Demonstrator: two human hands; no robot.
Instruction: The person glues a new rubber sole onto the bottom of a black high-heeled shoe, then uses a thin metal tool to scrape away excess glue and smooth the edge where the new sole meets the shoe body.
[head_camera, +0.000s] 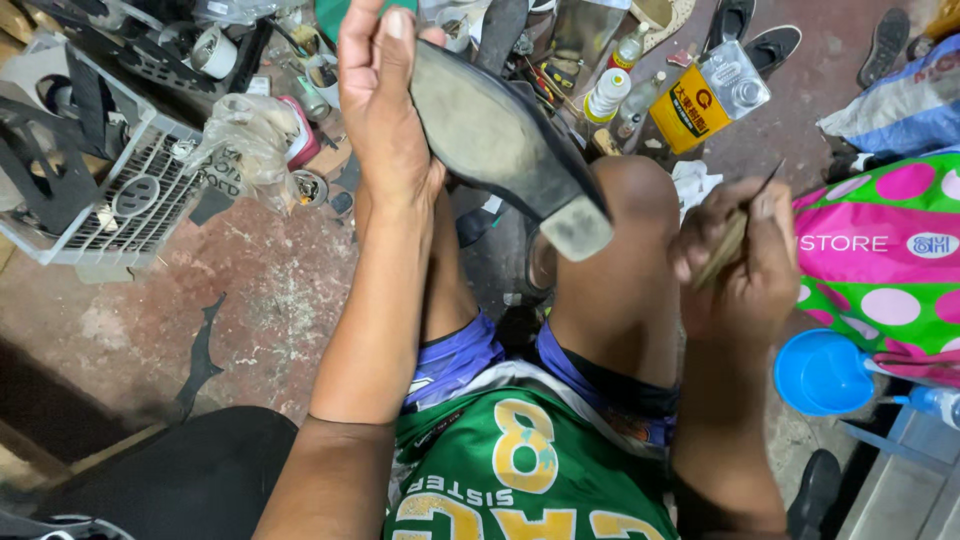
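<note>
Shoe held sole-up at top centre.
Left hand (385, 110) grips the black shoe (505, 135); right hand (740, 265) closes around a thin-bladed tool (735, 230) at right.

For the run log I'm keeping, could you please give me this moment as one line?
left hand: holds black shoe sole-up | right hand: grips thin tool | shoe heel over knee

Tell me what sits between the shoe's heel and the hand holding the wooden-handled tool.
In the head view, only the person's bare knee lies between the black shoe heel and the right hand gripping the wooden-handled tool; no other object fills that stretch.
</note>
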